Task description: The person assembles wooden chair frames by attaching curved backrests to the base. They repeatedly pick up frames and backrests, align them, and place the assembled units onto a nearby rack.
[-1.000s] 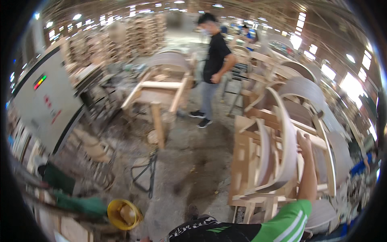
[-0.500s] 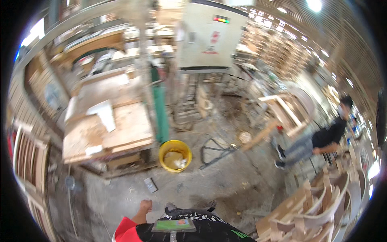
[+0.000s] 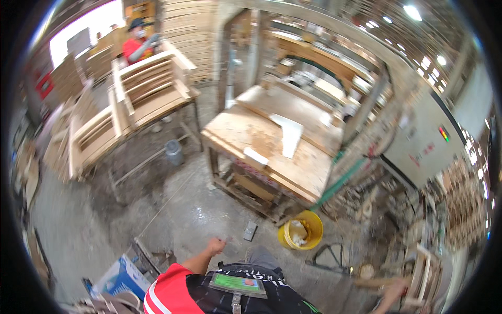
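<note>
My left hand point(image 3: 216, 246) hangs ahead of my red sleeve, its fingers curled in with nothing visible in them. On the floor just beyond it lies a small grey flat block point(image 3: 250, 231). My right hand point(image 3: 396, 289) is at the lower right, smeared by motion, so its fingers cannot be made out. It appears close to a pale wooden frame point(image 3: 421, 272), but I cannot tell whether they touch. A yellow bucket point(image 3: 285, 236) with scraps inside stands on the floor between my hands, further off.
A wooden worktable point(image 3: 230, 123) ahead carries a white angular piece point(image 3: 289, 137). At left, wooden frames point(image 3: 151, 86) rest on a stand, with a person in red point(image 3: 137, 47) behind. A grey cabinet point(image 3: 426, 138) stands right; a blue-and-white box point(image 3: 123, 277) sits lower left.
My view has swung left: the worktable and bucket now sit further right, and the frames and person in red have appeared. My right hand has come into view; the person in black has left it.
</note>
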Demonstrator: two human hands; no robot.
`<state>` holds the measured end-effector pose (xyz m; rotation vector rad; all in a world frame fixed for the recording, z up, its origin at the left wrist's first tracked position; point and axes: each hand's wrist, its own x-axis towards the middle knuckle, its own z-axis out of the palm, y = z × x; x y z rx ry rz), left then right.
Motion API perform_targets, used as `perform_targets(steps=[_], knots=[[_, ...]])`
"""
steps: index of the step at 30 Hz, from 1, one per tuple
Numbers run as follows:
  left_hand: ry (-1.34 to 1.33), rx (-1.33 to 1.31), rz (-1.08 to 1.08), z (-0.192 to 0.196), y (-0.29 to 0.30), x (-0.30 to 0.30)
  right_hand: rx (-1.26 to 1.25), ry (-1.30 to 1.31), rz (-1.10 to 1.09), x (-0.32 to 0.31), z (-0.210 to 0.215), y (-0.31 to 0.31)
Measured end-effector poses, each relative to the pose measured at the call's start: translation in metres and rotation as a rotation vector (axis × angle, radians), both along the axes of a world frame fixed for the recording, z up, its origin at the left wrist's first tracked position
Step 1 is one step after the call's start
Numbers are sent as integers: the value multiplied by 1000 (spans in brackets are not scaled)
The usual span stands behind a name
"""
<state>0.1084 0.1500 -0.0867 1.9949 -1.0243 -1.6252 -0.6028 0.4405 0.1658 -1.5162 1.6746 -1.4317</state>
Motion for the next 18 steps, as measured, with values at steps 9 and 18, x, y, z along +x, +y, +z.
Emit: perform_targets(steps=[9, 18], knots=[[178, 262, 642, -31, 114, 116, 766, 248, 759, 460, -255, -371], [16, 331, 783, -30, 49, 186, 697, 870, 953, 546, -266, -526]])
